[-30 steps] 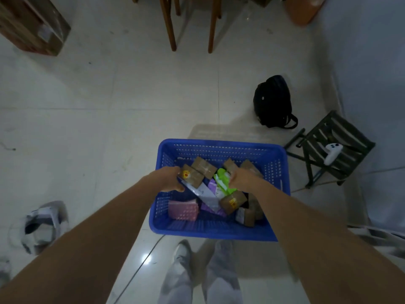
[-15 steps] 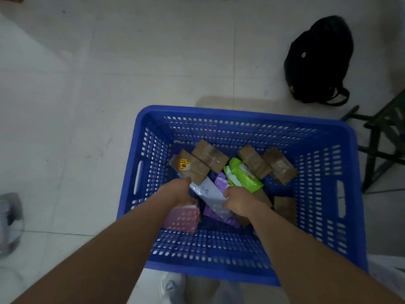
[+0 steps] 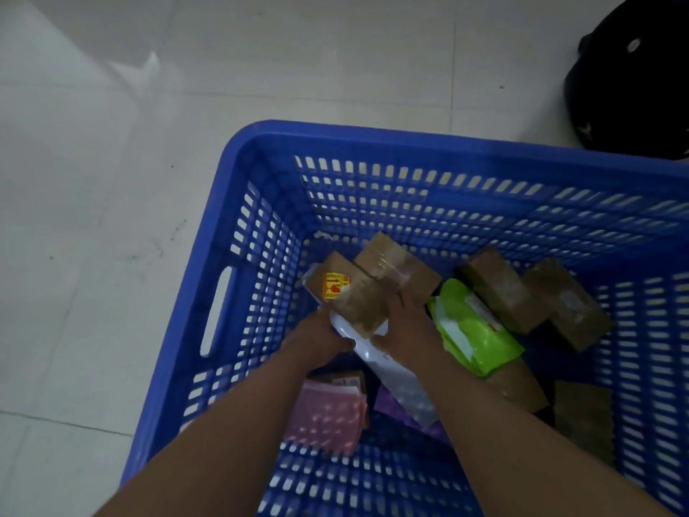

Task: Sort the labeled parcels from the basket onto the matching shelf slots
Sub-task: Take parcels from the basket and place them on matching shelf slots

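Between your two hands sits a brown cardboard box [image 3: 352, 298] with a yellow sticker printed in red, resting on a white mailer [image 3: 387, 371]. Just beyond your grip lies a second brown box [image 3: 399, 270] under glossy clear tape. Right of your right hand [image 3: 404, 326] is a lime-green pouch [image 3: 471, 330] with a white panel; past it, two more plain brown boxes. Below your left hand [image 3: 320, 337] you have a pink packet [image 3: 324, 417] dotted with pale spots, beside a purple one. The basket [image 3: 261, 203] is bright blue, perforated with slots.
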A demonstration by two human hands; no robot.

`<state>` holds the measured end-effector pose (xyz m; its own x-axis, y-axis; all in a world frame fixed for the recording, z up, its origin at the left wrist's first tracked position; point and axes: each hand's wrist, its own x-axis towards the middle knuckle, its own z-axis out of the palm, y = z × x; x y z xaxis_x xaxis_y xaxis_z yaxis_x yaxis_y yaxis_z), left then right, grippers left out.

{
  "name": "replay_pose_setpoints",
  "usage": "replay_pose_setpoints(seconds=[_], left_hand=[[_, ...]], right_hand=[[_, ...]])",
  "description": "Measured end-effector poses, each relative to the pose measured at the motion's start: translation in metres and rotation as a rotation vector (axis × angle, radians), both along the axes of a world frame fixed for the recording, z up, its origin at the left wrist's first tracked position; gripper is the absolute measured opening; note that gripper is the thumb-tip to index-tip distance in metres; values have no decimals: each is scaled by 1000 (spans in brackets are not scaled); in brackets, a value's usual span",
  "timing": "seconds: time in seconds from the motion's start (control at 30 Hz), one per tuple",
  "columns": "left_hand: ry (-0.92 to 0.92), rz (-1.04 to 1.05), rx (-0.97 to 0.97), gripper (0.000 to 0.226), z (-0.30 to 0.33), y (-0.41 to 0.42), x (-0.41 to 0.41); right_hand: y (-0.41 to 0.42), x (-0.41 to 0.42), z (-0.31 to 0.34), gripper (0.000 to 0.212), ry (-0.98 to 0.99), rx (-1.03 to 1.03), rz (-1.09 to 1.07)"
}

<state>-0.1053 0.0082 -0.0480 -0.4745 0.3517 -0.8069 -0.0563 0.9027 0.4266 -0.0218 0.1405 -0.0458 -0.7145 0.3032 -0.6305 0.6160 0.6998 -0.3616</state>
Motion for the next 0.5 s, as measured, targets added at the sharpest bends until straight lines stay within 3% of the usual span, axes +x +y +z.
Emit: replay_pose_setpoints(seconds=[0.07,0.17,0.27,0.33,0.4,0.5], left_hand=[[-22,45,-5,53,-16,-4,-1],[-54,117,7,71,-33,-11,-1],[-55,207,-24,31,-35,-16,0],[-38,273,-2,13,-33,-19,-1],[-55,323,39,13,-23,-21,-1],[-77,399,66,26,3,-21,-5]], right_hand=[[-3,-25,-15,84,7,36,12],[-19,-49,-38,104,-33,35,-16],[-36,-49,-48,95,-6,302,102],[-40,-44,-44,90,-13,347,163],[-35,-39,-41,96,-99,187,123],[-17,-32,-16,95,-195,-189,-136]])
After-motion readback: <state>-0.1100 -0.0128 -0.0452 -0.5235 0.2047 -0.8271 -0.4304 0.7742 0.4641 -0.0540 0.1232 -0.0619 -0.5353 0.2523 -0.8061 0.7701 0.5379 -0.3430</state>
